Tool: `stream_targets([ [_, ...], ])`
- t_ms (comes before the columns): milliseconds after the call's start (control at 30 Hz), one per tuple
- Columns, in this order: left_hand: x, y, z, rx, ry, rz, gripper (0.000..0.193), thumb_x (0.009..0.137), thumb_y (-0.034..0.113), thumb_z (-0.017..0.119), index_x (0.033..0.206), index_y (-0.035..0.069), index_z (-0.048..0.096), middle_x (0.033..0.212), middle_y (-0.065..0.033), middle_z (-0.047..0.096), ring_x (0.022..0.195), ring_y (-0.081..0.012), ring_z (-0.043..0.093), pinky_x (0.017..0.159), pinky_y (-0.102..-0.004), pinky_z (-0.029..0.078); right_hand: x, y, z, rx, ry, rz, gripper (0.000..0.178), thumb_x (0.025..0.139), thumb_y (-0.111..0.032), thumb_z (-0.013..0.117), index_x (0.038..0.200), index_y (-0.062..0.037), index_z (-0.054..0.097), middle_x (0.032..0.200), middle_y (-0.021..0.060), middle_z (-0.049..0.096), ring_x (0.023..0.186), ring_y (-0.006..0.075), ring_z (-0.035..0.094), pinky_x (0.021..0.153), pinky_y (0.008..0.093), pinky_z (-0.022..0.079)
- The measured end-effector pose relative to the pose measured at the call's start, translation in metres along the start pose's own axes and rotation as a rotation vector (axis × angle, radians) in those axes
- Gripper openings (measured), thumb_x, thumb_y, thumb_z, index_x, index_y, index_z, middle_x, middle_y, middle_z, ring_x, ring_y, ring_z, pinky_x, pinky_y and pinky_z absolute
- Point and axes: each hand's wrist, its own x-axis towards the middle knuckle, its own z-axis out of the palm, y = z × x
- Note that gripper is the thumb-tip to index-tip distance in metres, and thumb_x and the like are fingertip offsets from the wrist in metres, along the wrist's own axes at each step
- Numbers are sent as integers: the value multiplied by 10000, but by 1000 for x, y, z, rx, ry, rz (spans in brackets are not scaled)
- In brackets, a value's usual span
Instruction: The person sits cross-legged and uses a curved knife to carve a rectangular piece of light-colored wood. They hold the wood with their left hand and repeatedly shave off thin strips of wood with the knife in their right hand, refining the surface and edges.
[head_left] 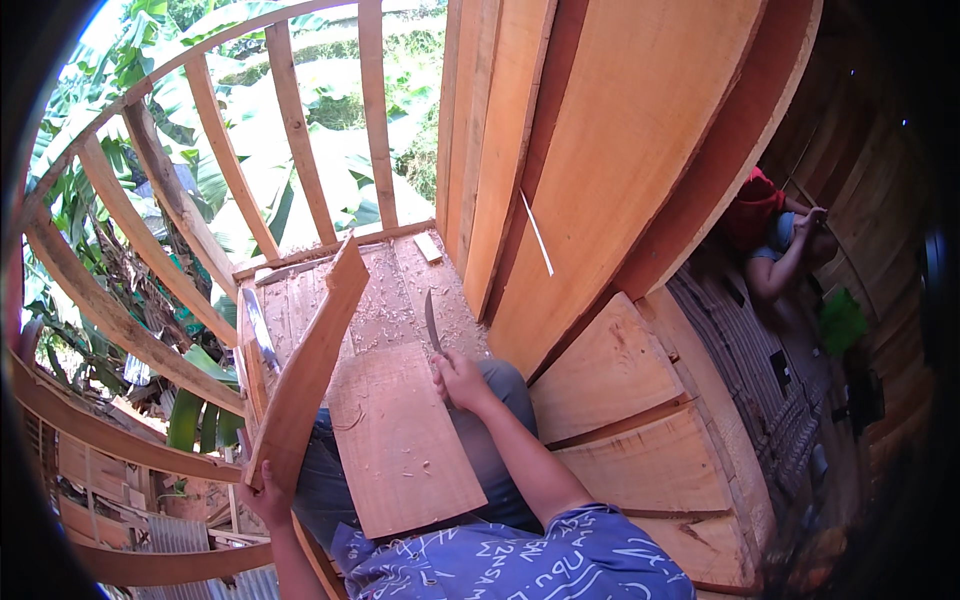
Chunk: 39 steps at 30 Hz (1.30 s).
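My left hand [265,498] grips the lower end of a long wooden board [312,365], which stands tilted up and away from me on the left. Closed round a knife handle, my right hand [462,380] is over my right knee. The knife's curved blade [431,318] points up and away, apart from the long board. Across my lap lies a flat, wide wooden board [405,440] with a few curled shavings on it. My fingers hide most of the knife's handle.
Wood shavings cover the plank floor [410,285], where a small wood block [428,248] lies. A slatted wooden railing [290,130] curves round the left and far sides. A plank wall [620,150] rises at my right. Beyond it, another person [775,235] sits indoors.
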Motion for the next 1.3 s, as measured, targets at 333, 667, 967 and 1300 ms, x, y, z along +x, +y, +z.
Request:
stream_targets([
  [333, -20, 16, 2, 43, -221, 378, 162, 891, 89, 680, 1006, -24, 680, 955, -149, 717, 880, -228, 694, 829, -334, 519, 2, 11, 3, -181, 18, -94, 263, 1030, -238, 476, 1060, 9, 561, 703, 44, 561, 556, 116, 554, 502, 275, 463],
  [667, -43, 26, -27, 269, -287, 579, 207, 845, 96, 718, 1033, 15, 689, 1014, -178, 729, 944, -314, 722, 835, -392, 560, -6, 8, 4, -6, 48, -108, 250, 1012, -230, 492, 1031, 11, 555, 688, 75, 593, 553, 154, 599, 534, 320, 489],
  [967, -49, 30, -41, 230, -270, 506, 240, 824, 78, 743, 1049, 21, 681, 1012, -179, 729, 950, -315, 720, 843, -390, 557, -9, 9, 5, -105, 41, -174, 232, 1017, -212, 473, 1035, 2, 559, 676, 87, 595, 563, 171, 626, 525, 319, 489],
  [1300, -48, 21, -36, 96, -206, 332, 242, 940, 208, 646, 1031, -16, 665, 990, -158, 712, 893, -257, 690, 814, -352, 519, -16, -3, 4, -116, 83, -143, 254, 1023, -219, 450, 1045, 8, 560, 679, 72, 592, 555, 155, 608, 521, 310, 492],
])
